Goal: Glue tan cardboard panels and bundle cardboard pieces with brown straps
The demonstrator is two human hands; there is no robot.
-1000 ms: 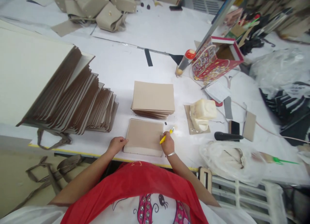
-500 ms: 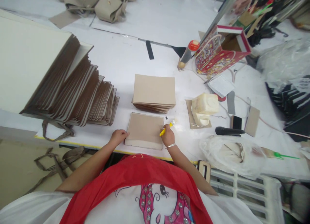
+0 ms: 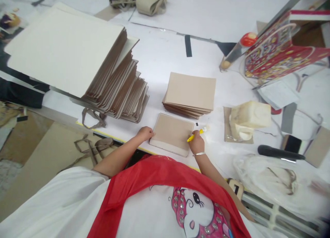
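A tan rectangular panel (image 3: 173,129) with a paler strip along its near side lies flat at the table's front edge. My left hand (image 3: 144,133) is closed at the panel's left edge, thumb and fingers pinching it. On the right, my right hand (image 3: 197,144) is closed around a yellow-handled brush (image 3: 191,138), its white bristle end pointing away to the right. That hand also rests against the panel's right edge. Just behind the panel sits a stack of similar tan pieces (image 3: 191,90).
A tall fanned pile of large panels (image 3: 69,49) stands at the left. To the right are a cream plastic container (image 3: 251,115) on a board, a black-handled tool (image 3: 279,152) and a plastic bag (image 3: 247,169). A red-capped bottle (image 3: 235,52) leans near a red paper bag (image 3: 273,49).
My view has swung left, so everything sits further right in the picture. Both hands stay at the same edges of the panel, with the brush still in my right hand.
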